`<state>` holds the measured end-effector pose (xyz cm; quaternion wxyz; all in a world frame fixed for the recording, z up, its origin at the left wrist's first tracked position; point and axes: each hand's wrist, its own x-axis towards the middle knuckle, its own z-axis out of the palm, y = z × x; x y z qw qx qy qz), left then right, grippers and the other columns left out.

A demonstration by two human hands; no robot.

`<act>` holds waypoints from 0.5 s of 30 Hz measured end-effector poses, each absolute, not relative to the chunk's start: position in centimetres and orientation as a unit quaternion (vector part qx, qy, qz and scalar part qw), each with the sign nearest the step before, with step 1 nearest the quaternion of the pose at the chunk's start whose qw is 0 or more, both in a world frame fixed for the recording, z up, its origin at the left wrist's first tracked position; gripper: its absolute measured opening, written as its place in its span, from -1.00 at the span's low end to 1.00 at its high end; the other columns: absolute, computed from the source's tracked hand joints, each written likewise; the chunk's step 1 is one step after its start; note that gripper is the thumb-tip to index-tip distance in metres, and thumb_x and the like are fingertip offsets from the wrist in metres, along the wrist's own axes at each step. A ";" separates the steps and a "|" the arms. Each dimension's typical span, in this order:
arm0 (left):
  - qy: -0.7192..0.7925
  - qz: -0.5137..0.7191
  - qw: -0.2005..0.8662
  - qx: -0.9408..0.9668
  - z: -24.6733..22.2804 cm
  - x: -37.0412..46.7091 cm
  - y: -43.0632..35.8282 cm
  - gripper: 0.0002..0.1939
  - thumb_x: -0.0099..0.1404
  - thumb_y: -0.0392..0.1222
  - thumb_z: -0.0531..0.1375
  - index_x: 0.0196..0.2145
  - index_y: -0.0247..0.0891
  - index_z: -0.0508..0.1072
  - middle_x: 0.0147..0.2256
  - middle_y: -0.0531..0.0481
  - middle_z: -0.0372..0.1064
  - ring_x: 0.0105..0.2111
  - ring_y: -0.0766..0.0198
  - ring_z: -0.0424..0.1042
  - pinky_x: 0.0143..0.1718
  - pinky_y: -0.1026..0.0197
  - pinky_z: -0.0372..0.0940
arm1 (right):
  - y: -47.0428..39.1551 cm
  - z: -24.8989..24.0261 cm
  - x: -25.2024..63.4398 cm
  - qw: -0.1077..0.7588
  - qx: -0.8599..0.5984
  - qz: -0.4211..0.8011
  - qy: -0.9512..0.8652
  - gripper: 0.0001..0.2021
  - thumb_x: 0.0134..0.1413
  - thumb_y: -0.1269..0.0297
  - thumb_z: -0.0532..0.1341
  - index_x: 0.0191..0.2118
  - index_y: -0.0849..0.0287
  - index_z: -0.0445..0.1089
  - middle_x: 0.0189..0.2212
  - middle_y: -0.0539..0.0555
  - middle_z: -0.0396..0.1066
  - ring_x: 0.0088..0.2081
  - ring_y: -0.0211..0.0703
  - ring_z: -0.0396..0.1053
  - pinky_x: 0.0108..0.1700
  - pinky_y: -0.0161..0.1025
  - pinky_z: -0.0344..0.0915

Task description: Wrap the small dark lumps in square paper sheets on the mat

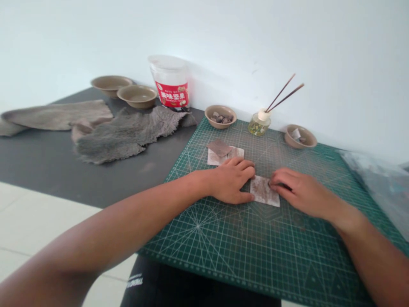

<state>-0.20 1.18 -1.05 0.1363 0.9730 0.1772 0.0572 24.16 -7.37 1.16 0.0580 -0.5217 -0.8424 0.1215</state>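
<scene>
A small white sheet [264, 191] smeared with brown lies on the green cutting mat [230, 238]. My left hand [232, 181] rests flat at its left edge, thumb and fingertips touching it. Over the sheet's right side, my right hand [295, 189] has its fingers pinched together; something small and dark may be in them, but I cannot make it out. Behind my left hand lies another stained white sheet [237, 152], partly covered by a brown square piece [219, 147].
At the mat's back stand a bowl of small stones [221, 117], a reed diffuser [259, 123] and another small bowl [300, 136]. Left are a grey cloth [128, 132], two bowls [138, 97] and a plastic tub [171, 83]. Clear plastic [380, 179] lies right.
</scene>
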 end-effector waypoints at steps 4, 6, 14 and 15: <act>0.175 0.050 0.137 0.974 -0.9 -0.2 1.1 -0.51 0.33 0.18 0.14 0.00 -0.26 0.27 0.29 -0.24 0.06 0.28 -0.08 0.04 0.27 -0.06 -0.01 | -7.8 1.3 23.7 0.028 -0.454 0.180 -0.872 -0.84 0.36 0.27 0.08 -0.20 0.07 0.40 -0.17 0.04 0.44 -0.20 -0.14 0.43 -0.15 -0.16 0.36; 0.181 0.050 0.141 0.972 -0.9 -0.2 1.1 -0.51 0.33 0.18 0.14 0.02 -0.26 0.26 0.31 -0.23 0.04 0.29 -0.09 0.02 0.28 -0.08 -0.02 | -7.8 1.0 23.2 0.062 -0.461 0.163 -0.870 -0.83 0.37 0.28 0.07 -0.17 0.08 0.40 -0.13 0.06 0.43 -0.17 -0.13 0.43 -0.10 -0.15 0.36; 0.181 0.055 0.145 0.971 -1.1 -0.2 1.2 -0.48 0.31 0.19 0.16 0.03 -0.26 0.27 0.30 -0.23 0.05 0.29 -0.09 0.02 0.28 -0.07 -0.02 | -7.6 0.6 23.8 0.070 -0.471 0.122 -0.871 -0.83 0.35 0.30 0.08 -0.17 0.09 0.43 -0.12 0.07 0.47 -0.14 -0.10 0.46 -0.08 -0.13 0.39; 0.179 0.056 0.143 0.972 -1.1 -0.2 1.2 -0.48 0.31 0.19 0.16 0.03 -0.27 0.27 0.30 -0.23 0.06 0.29 -0.09 0.03 0.28 -0.06 -0.01 | -7.7 0.5 23.5 0.067 -0.457 0.126 -0.878 -0.82 0.36 0.30 0.07 -0.15 0.08 0.43 -0.10 0.07 0.46 -0.13 -0.10 0.46 -0.07 -0.13 0.40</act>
